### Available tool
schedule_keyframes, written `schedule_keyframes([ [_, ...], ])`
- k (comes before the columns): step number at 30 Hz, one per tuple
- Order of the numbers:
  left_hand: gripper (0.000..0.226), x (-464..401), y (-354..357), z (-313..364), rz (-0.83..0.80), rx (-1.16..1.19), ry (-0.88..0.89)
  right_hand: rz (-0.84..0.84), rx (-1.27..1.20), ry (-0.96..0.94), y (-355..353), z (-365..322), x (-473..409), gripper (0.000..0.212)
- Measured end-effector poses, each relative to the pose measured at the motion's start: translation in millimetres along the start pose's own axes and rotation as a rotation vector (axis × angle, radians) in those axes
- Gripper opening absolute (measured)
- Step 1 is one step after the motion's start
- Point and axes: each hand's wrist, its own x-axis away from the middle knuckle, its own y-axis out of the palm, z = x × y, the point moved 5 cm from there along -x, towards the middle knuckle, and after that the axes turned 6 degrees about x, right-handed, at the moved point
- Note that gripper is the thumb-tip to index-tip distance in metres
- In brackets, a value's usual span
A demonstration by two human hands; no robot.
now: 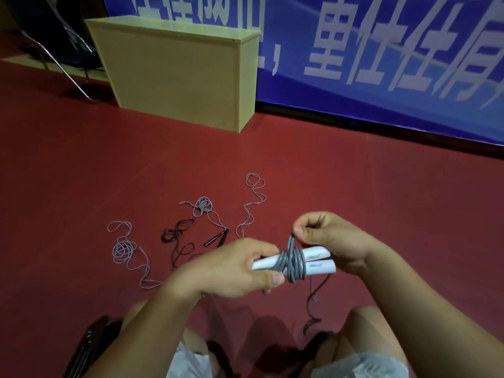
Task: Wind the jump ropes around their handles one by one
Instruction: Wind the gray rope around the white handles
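Observation:
My left hand (237, 268) grips two white jump-rope handles (319, 264) held side by side. A grey rope (293, 264) is coiled several times around their middle. Just above the coils, my right hand (332, 238) pinches a loop of that grey rope between thumb and fingers. On the red floor beyond lie loose ropes: a grey tangle (124, 251) at the left, a dark rope (177, 236), a grey rope (203, 207) running to black handles (216, 238), and another grey rope (253, 203) snaking away. A dark rope end (313, 301) trails below the handles.
A light wooden box (180, 75) stands on the floor ahead, with a blue banner (381, 64) along the wall behind it. A metal-legged chair (54, 50) is at the far left. My knees and a dark object (90, 347) fill the bottom edge.

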Motion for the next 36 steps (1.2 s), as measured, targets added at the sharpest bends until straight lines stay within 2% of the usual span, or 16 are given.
schedule_keyframes([
  [3,0.011,1,4,3,-0.065,0.124,0.019,-0.114,-0.167,0.051,4,13,1,0.021],
  [5,0.008,0,7,4,-0.103,0.258,0.066,-0.128,-0.213,0.044,5,20,-2,0.030],
  [7,0.006,0,9,4,-0.117,0.352,0.095,-0.115,-0.200,0.006,9,24,-5,0.015],
  [8,0.008,0,10,4,-0.123,0.395,0.105,-0.093,-0.184,-0.027,11,25,-6,0.014],
  [10,0.015,1,10,4,-0.130,0.492,0.138,-0.069,-0.078,-0.106,18,20,-3,0.036],
  [13,0.027,2,8,1,-0.110,0.630,0.161,0.015,0.162,-0.272,27,8,3,0.024],
  [15,0.020,1,6,0,-0.043,0.710,0.185,0.153,0.151,-0.271,21,13,1,0.025],
  [17,0.016,-3,2,-2,0.076,0.751,0.190,0.219,0.180,-0.260,19,20,-1,0.025],
  [19,0.021,-6,-3,-3,0.191,0.729,0.164,0.298,0.296,-0.252,18,24,0,0.020],
  [22,0.009,-7,-8,-9,0.336,0.657,0.118,0.396,0.446,-0.248,13,27,3,0.014],
  [27,0.009,-8,-12,-23,0.553,0.542,0.025,0.341,0.511,-0.190,13,29,7,0.011],
  [31,0.018,-11,-13,-36,0.656,0.453,-0.082,0.364,0.729,-0.138,15,24,11,0.012],
  [36,0.022,-10,-13,-41,0.729,0.299,-0.149,0.419,0.879,-0.078,10,22,15,0.027],
])
